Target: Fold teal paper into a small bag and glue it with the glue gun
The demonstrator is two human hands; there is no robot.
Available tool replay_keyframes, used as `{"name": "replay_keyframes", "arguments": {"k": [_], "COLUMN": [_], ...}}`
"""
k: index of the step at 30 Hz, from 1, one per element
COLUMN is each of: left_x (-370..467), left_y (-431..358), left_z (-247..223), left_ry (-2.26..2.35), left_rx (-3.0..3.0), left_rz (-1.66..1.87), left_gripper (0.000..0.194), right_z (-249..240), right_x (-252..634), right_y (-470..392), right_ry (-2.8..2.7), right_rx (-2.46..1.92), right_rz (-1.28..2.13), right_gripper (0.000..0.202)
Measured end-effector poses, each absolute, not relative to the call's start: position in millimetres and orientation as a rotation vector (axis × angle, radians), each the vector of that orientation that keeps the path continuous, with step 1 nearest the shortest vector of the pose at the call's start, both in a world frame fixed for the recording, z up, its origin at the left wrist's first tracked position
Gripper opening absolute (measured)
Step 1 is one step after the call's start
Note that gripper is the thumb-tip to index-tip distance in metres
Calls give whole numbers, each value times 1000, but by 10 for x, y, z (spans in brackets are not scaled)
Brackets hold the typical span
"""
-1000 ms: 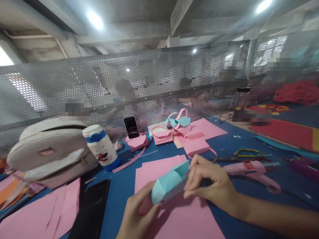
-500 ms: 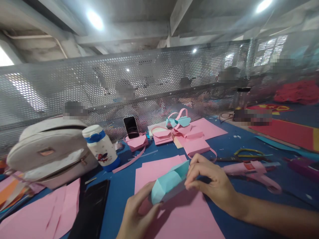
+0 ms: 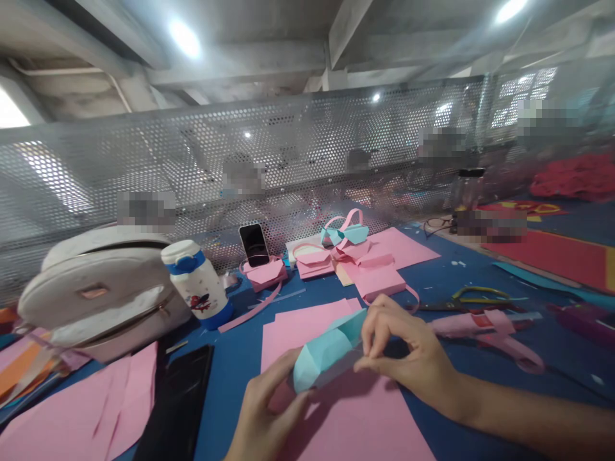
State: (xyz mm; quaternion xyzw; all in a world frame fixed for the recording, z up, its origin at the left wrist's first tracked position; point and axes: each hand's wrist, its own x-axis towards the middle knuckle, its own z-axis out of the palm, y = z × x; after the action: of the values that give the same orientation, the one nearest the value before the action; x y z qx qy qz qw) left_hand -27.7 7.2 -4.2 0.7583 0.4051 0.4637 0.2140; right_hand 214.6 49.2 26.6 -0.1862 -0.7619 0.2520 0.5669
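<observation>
We note one folded light-blue paper piece (image 3: pixel 321 358) above pink sheets (image 3: pixel 360 419), held in our left hand (image 3: pixel 271 400); our right hand (image 3: pixel 410 352), narrowly curled, at its other end, grip unclear

Blue table (image 3: pixel 228 390). At left, pale backpack (image 3: pixel 106 294), metal plate on front. Bottle (image 3: pixel 199 285) just beside it: white, blue lid and base, red figure on side. Flat black object (image 3: pixel 177 403) lies nearer the camera. Phone (image 3: pixel 254 244) propped upright, screen dark. Perforated panel (image 3: pixel 192 160) runs across behind. Far right: glasses (image 3: pixel 438 224), black-lidded jar (image 3: pixel 468 190), red pile (image 3: pixel 574 177), blurry. Overhead, concrete beams (image 3: pixel 353 29), bright lamps (image 3: pixel 185 38).
</observation>
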Motion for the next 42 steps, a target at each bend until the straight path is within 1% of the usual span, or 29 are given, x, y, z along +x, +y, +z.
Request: {"name": "replay_keyframes", "arguments": {"k": [8,13,18,24,31,37,42], "left_x": [-282,-289,-282,-282,-292,-285,-275], "left_y": [74,73,75,72,83,74,64], "left_z": [-64,-67,-57,-74,-88,-72,-44], "left_ry": [1120,1124,1113,1136,1129,1143,1161], "left_rx": [2124,2126,2120,2123,2131,2113,2105], "left_rz": [1295,1284,1310,1309,1311,1325,1321], "left_gripper": [40,43,40,35,41,36,33], "right_z": [267,258,233,221,248,251,271], "right_x": [2139,2143,2166,2188,2156,2160,2174], "right_y": [501,517,517,512,523,537,550], "right_ry": [-1793,-1784,-1806,-1862,-1782,-1760,-1778], "right_rx": [-424,-422,-428,-462,-447,-501,-513], "right_rz": [575,578,596,575,570,580,574], "right_gripper": [26,19,12,16,15,20,17]}}
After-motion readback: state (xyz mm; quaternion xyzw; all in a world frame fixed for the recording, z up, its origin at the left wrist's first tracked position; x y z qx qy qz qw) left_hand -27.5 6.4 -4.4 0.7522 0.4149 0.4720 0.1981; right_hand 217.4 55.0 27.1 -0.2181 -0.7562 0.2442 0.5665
